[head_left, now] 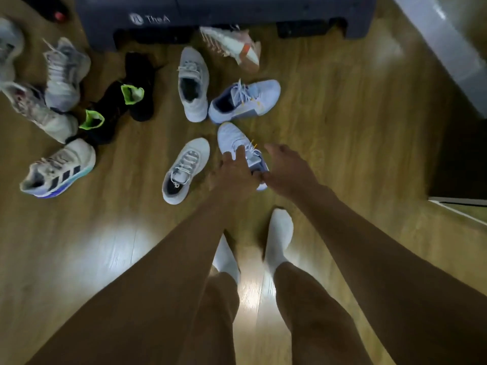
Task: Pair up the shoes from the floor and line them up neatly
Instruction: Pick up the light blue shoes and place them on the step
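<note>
1. Head view: you stand in white socks [279, 230] on the wooden floor [355, 114], both arms reaching down and forward to one light-blue shoe [230, 137].
2. Left hand [235, 175]: spread flat, fingers straight, fingertips [241, 154] resting on top of the light-blue shoe near the laces. It isn't wrapped round anything.
3. Right hand [288, 169]: at the heel end of the same shoe, just to its right. Its fingers bend in toward the collar beside your left hand. The frame is blurred there, so you can't tell whether it grips or only touches.
4. The light-blue shoe sits on the floor between your two hands, toe pointing away from you, heel mostly covered by them.
5. Its mate [245, 100] has the same blue and a dark lining. It lies just beyond, toe pointing right, heel close to the near shoe's toe; contact is unclear.
6. Grey sneaker [184, 169]: just left of your left hand, apart from it.
7. White sneaker [193, 83]: further out, beside the mate's heel.
8. Pink-and-white shoe [232, 46]: tipped on its side against the dark unit [237, 9].
9. Far left, well apart from both hands: black shoes with neon-green lining [131, 94], a striped high-top [58, 169] and a heap of pale sneakers [64, 72].
</note>
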